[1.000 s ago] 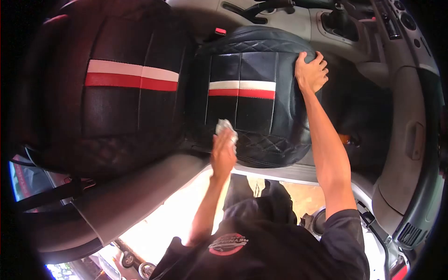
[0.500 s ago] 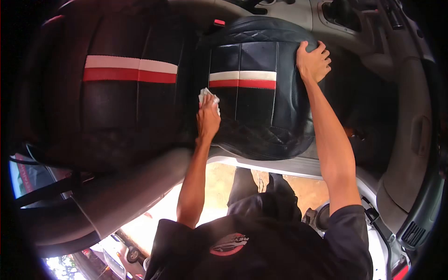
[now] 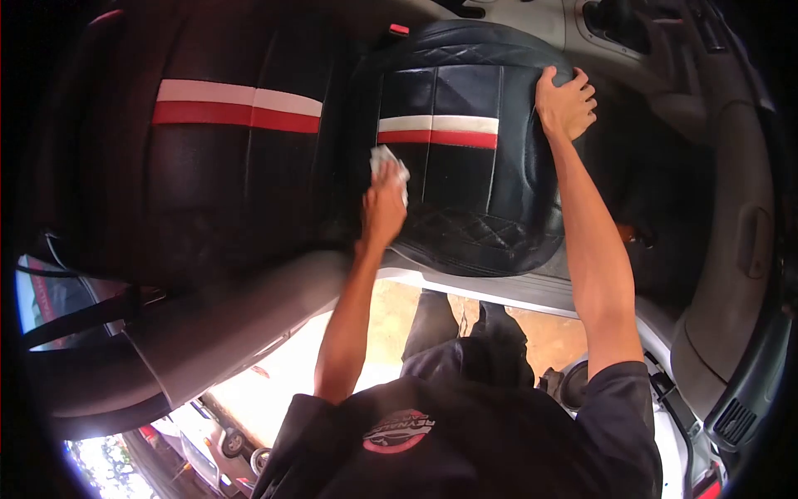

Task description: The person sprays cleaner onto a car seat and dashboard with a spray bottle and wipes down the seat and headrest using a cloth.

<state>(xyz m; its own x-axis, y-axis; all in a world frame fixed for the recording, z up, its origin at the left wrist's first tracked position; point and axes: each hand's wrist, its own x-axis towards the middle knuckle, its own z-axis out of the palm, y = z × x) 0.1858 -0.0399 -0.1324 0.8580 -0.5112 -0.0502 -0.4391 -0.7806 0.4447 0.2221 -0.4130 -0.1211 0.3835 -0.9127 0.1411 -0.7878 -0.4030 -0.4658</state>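
My left hand (image 3: pixel 384 209) is closed on a crumpled white cloth (image 3: pixel 389 165), which lies against the left side of the car seat cushion (image 3: pixel 457 179), near the backrest. The cloth and fingers are slightly blurred. The cushion is black leather-like material with stitched panels and a white and red stripe. At its right edge rests my right hand (image 3: pixel 568 104), fingers spread over the rounded border and holding nothing. To the left rises the seat backrest (image 3: pixel 199 175), black with a matching white and red stripe.
A red seat-belt buckle (image 3: pixel 399 31) sits at the cushion's far corner. The gear lever (image 3: pixel 611 18) is at the top right. A door sill (image 3: pixel 499 287) runs along the near side, and a door panel (image 3: pixel 752 241) borders the right.
My left hand has moved the cloth slightly up and to the right on the cushion. The right hand keeps its place on the seat edge while the view shifts a little.
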